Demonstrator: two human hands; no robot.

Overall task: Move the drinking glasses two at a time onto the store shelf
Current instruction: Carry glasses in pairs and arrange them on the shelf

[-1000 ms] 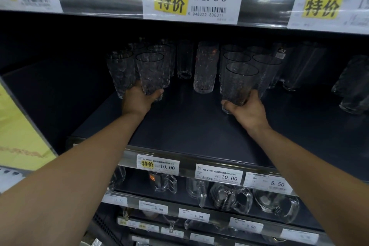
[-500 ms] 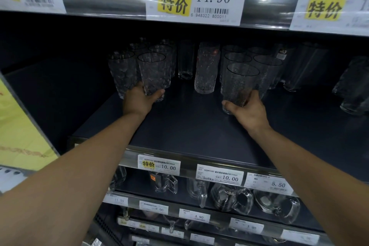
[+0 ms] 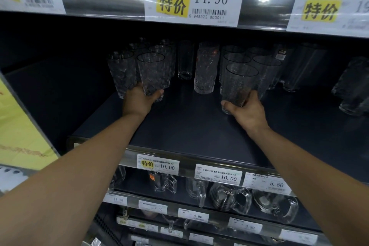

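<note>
Both my arms reach into the dark store shelf (image 3: 189,126). My left hand (image 3: 139,100) is wrapped around the base of a clear textured drinking glass (image 3: 153,74), which stands at the front of a group of like glasses on the left. My right hand (image 3: 245,110) grips the bottom of a second clear drinking glass (image 3: 238,84), in front of another cluster on the right. Both held glasses are upright, their bases at or just above the shelf surface; I cannot tell which.
A tall textured glass (image 3: 205,72) and a slim plain one (image 3: 185,60) stand between the two groups. More glassware sits at the far right (image 3: 353,88). Overhead is a shelf edge with price tags (image 3: 193,0). Glass mugs (image 3: 231,197) fill the shelf below.
Almost nothing differs. Both hands stay on their glasses in the same places on the shelf; the view has shifted very slightly.
</note>
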